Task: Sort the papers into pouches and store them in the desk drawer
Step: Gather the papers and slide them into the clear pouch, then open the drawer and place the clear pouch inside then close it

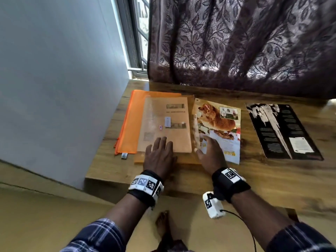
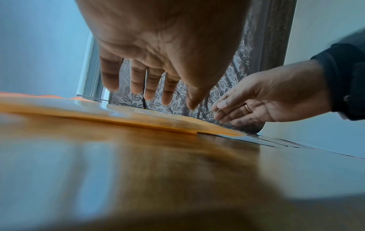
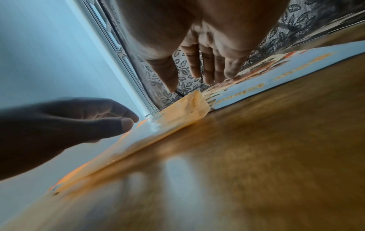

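A translucent yellow pouch [image 1: 163, 128] with a printed sheet inside lies on the wooden desk [image 1: 236, 180], partly over an orange mesh pouch [image 1: 130, 122]. My left hand [image 1: 160, 148] hovers over its near edge with straight, spread fingers [image 2: 150, 87], holding nothing. The pouch's right edge [image 1: 196, 131] is raised. My right hand [image 1: 206, 144] is just right of that edge, fingers [image 3: 209, 68] straight over a food flyer [image 1: 223, 124]. In the right wrist view the pouch corner [image 3: 189, 107] sits below the thumb. A black flyer [image 1: 281, 130] lies further right.
A grey wall [image 1: 54, 79] borders the desk on the left. A leaf-patterned curtain [image 1: 236, 42] hangs along the far edge. Bare desk wood lies in front of the papers. A bare foot [image 1: 163, 226] stands on the floor below.
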Demonstrator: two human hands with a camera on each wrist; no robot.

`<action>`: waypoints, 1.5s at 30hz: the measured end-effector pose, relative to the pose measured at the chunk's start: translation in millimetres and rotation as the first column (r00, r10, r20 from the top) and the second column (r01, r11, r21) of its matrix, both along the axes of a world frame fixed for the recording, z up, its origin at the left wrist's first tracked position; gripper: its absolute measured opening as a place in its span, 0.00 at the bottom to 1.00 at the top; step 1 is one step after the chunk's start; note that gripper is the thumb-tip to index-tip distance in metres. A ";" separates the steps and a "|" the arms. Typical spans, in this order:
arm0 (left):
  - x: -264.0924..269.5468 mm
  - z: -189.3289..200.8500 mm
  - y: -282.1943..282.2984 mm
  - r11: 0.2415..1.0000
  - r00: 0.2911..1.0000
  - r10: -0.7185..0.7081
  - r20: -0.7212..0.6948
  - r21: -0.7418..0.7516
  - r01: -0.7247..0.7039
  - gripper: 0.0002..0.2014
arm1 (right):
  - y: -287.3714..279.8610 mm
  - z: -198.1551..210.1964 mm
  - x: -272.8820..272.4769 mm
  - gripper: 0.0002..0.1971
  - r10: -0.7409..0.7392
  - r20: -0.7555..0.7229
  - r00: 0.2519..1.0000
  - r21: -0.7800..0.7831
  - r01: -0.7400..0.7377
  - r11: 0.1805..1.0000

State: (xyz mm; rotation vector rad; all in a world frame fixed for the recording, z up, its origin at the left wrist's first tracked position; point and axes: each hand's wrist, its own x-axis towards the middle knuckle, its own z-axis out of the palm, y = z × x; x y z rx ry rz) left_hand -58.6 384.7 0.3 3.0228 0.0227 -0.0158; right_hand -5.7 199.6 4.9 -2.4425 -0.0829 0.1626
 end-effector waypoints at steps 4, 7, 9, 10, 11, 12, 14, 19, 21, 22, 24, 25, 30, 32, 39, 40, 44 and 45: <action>-44.4 -3.6 -2.4 0.999 0.999 0.034 -0.027 0.042 -0.033 0.26 | 0.9 -6.4 -41.8 0.27 0.018 0.060 0.998 -0.005 -0.017 1.000; -79.0 -8.8 -2.3 0.997 0.997 0.065 -0.046 0.037 -0.064 0.26 | 1.4 -13.7 -74.9 0.28 0.038 0.063 0.997 -0.027 -0.036 0.999; -100.3 -10.1 -0.7 0.997 0.996 0.079 -0.031 0.006 -0.079 0.25 | 1.1 -15.6 -96.4 0.27 0.051 0.090 0.995 -0.044 -0.047 0.998; -109.6 -11.1 0.3 0.997 0.997 0.078 -0.010 -0.026 -0.078 0.24 | 0.5 -14.6 -106.1 0.25 0.046 0.119 0.992 -0.036 -0.042 0.998; -118.8 -12.4 1.4 0.995 0.997 0.077 0.016 -0.069 -0.075 0.23 | -0.2 -12.5 -116.2 0.22 0.026 0.147 0.989 -0.003 -0.026 1.000; -126.9 -14.9 3.3 0.989 0.996 0.080 0.039 -0.125 -0.075 0.21 | -1.6 -13.1 -125.7 0.17 -0.008 0.164 0.986 0.062 -0.003 0.998; -140.2 -20.9 9.8 0.954 0.992 0.121 0.040 -0.281 -0.105 0.16 | -3.7 -19.1 -144.9 0.07 -0.093 0.083 0.992 0.255 0.069 0.965; -145.2 -65.2 28.5 0.637 0.892 0.264 -0.368 -0.628 -0.447 0.31 | -5.9 -69.3 -166.3 0.20 -0.313 -0.480 0.819 0.517 0.553 0.653; -142.9 -98.9 38.7 0.437 0.843 0.294 -0.451 -0.720 -0.538 0.40 | -4.2 -90.1 -169.3 0.24 -0.325 -0.644 0.692 0.515 0.707 0.484; -141.6 -115.2 43.0 0.330 0.812 0.315 -0.492 -0.745 -0.580 0.42 | -4.7 -98.0 -170.3 0.26 -0.308 -0.711 0.632 0.514 0.766 0.386; -134.3 -134.2 49.8 0.041 0.702 0.350 -0.620 -0.738 -0.673 0.42 | -5.0 -118.3 -166.2 0.33 -0.276 -0.814 0.511 0.490 0.860 0.146; -130.2 -134.6 50.7 -0.154 0.626 0.338 -0.702 -0.698 -0.699 0.42 | -5.7 -128.5 -162.6 0.37 -0.264 -0.852 0.451 0.464 0.886 0.015; -113.1 -141.3 53.0 -0.752 0.564 0.111 -0.818 -0.440 -0.491 0.52 | 1.1 -162.3 -132.6 0.38 -0.105 -0.906 0.410 0.417 0.823 -0.385; -105.8 -149.1 56.7 -0.842 0.550 0.129 -0.825 -0.384 -0.379 0.55 | 6.2 -168.3 -125.7 0.33 -0.073 -0.907 0.415 0.394 0.772 -0.499; -96.9 -165.4 60.9 -0.941 0.568 0.151 -0.809 -0.293 -0.168 0.49 | 4.7 -183.0 -127.3 0.33 -0.095 -0.914 0.395 0.382 0.757 -0.529; -99.2 -166.5 61.0 -0.950 0.590 0.146 -0.794 -0.280 -0.142 0.41 | 4.6 -181.7 -129.0 0.32 -0.089 -0.912 0.400 0.385 0.759 -0.525; -111.2 -166.0 58.0 -0.964 0.548 0.140 -0.825 -0.241 -0.117 0.37 | 2.9 -170.5 -142.6 0.33 -0.098 -0.915 0.391 0.382 0.763 -0.522; -117.1 -165.4 55.9 -0.963 0.538 0.142 -0.831 -0.242 -0.120 0.37 | 1.4 -167.4 -148.6 0.33 -0.105 -0.919 0.381 0.377 0.765 -0.521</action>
